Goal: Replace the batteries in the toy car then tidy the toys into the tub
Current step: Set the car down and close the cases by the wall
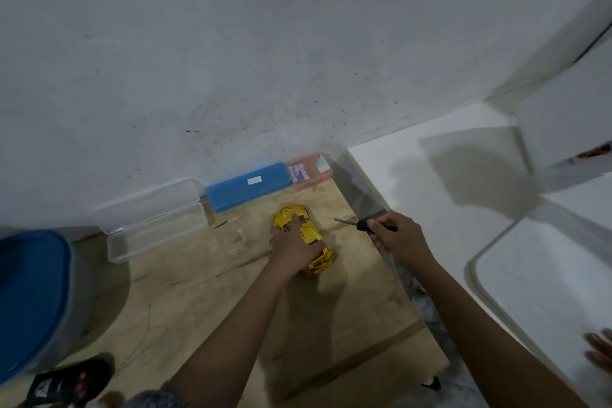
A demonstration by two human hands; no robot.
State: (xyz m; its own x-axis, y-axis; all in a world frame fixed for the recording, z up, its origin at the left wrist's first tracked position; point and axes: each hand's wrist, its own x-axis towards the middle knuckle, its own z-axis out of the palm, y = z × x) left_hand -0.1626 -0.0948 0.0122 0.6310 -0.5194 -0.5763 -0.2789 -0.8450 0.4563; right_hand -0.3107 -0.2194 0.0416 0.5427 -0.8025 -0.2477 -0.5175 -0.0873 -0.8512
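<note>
Fingers (287, 232) of the left hand (294, 250) are spread and pressed down over the yellow car (306, 235), pinning it to the wooden board (205, 291) it lies on, near the board's far edge. Going from the left: a blue lid (29, 295) sits on a grey bin at the edge of view, then two clear boxes (155, 219) stand against the wall (231, 60), with a blue case (248, 185) and a small pink box (306, 170) just beyond the car. Right of the car, the right hand (402, 242) is curled shut around the dark handle of a screwdriver (362, 224), whose tip points left toward the car and stops just short of it. Farther right stands a white tub (490, 258), open and well apart from the car. Whether the car lies on its roof or its wheels cannot be told through the blur. Judging by this, the battery step is only starting: the cover screw looks not yet engaged. The next move calls for seating the tip squarely in the screw while the left hand keeps the car from sliding or rolling; a slipped tip could gouge the plastic.
</note>
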